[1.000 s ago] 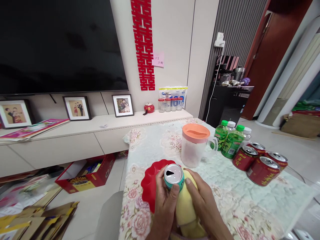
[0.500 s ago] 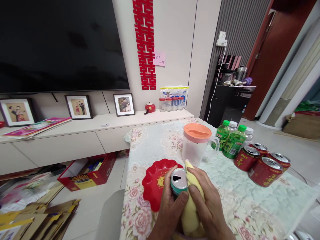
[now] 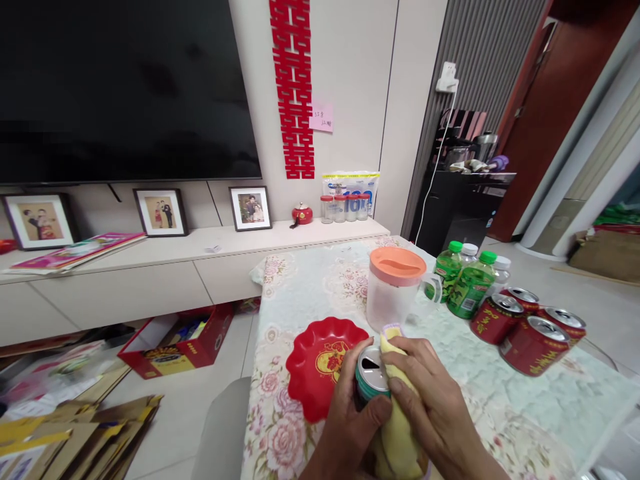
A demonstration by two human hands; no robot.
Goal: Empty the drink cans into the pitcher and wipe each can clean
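My left hand (image 3: 350, 413) is wrapped round an opened drink can (image 3: 373, 377) with a silver top and a teal upper edge. In my right hand (image 3: 430, 393) is a folded yellow cloth (image 3: 400, 427), pressed against the can's right side. The can's lower body is hidden by my fingers and the cloth. Just beyond my left hand lies a red scalloped plate (image 3: 305, 360) with a gold print. Behind the cloth stands a frosted plastic pitcher (image 3: 387, 303) with an orange lid.
On the table's right are several red drink cans (image 3: 533, 347) and several bottles (image 3: 473, 287), some green. A flowered tablecloth (image 3: 285, 433) covers the table. A grey chair (image 3: 223, 433), a red box (image 3: 177, 343) and flattened cardboard (image 3: 95, 447) are at the left.
Both hands, with the can and cloth, have shifted slightly to the right. The cloth's top end now stands up more beside the can, and the right-hand fingers lie across it.
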